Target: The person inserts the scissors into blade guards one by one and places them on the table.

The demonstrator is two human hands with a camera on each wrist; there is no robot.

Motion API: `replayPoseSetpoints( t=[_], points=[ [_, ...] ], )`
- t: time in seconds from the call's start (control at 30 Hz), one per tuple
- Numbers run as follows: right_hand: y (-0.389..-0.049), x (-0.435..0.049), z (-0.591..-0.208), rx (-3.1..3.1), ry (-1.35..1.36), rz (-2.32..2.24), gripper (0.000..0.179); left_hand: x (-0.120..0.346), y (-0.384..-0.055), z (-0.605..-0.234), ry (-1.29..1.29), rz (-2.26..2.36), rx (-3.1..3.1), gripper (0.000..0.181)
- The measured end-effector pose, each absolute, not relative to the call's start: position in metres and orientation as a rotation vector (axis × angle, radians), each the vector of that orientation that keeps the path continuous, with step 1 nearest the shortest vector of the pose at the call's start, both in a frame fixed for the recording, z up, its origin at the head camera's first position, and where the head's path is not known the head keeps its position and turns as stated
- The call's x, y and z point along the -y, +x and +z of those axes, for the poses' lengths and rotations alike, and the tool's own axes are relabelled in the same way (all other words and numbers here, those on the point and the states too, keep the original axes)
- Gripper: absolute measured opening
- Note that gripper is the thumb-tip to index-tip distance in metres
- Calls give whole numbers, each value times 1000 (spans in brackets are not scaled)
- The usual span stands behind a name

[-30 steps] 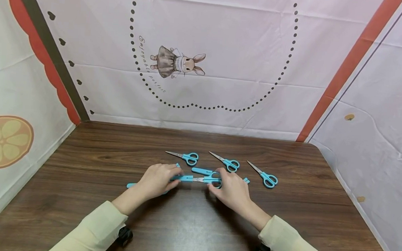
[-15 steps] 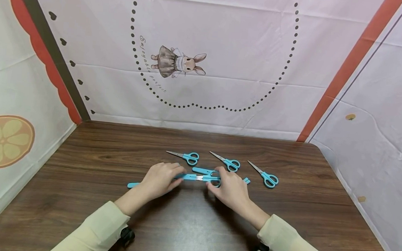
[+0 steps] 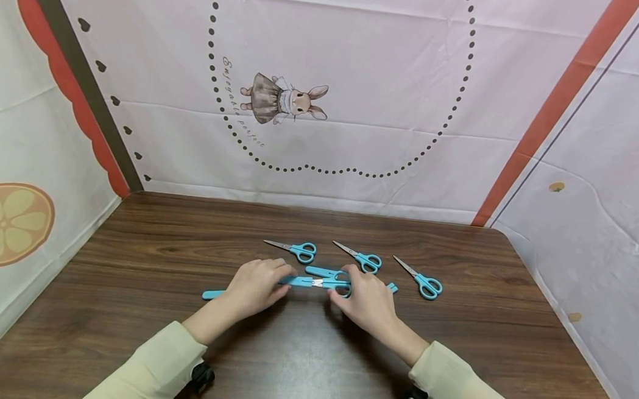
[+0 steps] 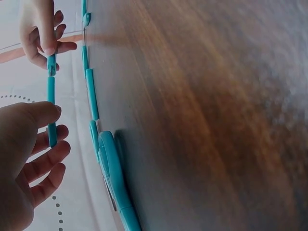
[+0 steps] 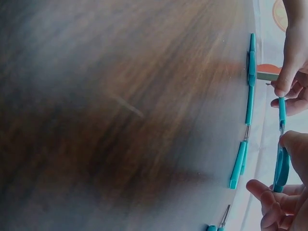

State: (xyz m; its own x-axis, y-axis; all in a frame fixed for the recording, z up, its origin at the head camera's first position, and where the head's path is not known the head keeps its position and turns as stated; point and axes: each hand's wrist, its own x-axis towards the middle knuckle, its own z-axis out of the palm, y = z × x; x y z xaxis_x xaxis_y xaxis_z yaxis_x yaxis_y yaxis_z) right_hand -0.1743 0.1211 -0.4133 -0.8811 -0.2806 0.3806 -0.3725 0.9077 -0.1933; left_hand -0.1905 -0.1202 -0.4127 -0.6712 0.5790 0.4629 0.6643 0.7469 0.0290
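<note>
My left hand (image 3: pixel 255 286) pinches a light-blue blade cover (image 4: pixel 51 89) between thumb and fingers. My right hand (image 3: pixel 369 300) grips a pair of scissors (image 3: pixel 339 284) by the blue handle loops. Their blades point left into the cover, and a short bit of bare metal shows between cover and handles. In both wrist views the pair is held up off the wooden table (image 3: pixel 287 368). A loose blue cover (image 3: pixel 320 271) lies just behind the held scissors. Another blue piece (image 3: pixel 213 294) is partly hidden under my left forearm.
Three uncovered scissors lie farther back: left scissors (image 3: pixel 301 251), middle scissors (image 3: pixel 364 260) and right scissors (image 3: pixel 424 283). A blue end piece (image 3: pixel 393 287) pokes out behind my right hand. Patterned cloth (image 3: pixel 356 134) hangs behind and beside the table.
Over the first half second my left hand slid the cover right, farther over the blades, so less metal shows. Since then both hands have held still.
</note>
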Motion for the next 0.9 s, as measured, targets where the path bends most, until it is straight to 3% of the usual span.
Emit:
replayPoseSetpoints(
  t=[0.9],
  points=[
    [-174, -120, -416, 2706, 438, 475, 46, 119, -189, -412, -948, -484, 2504, 17]
  ],
)
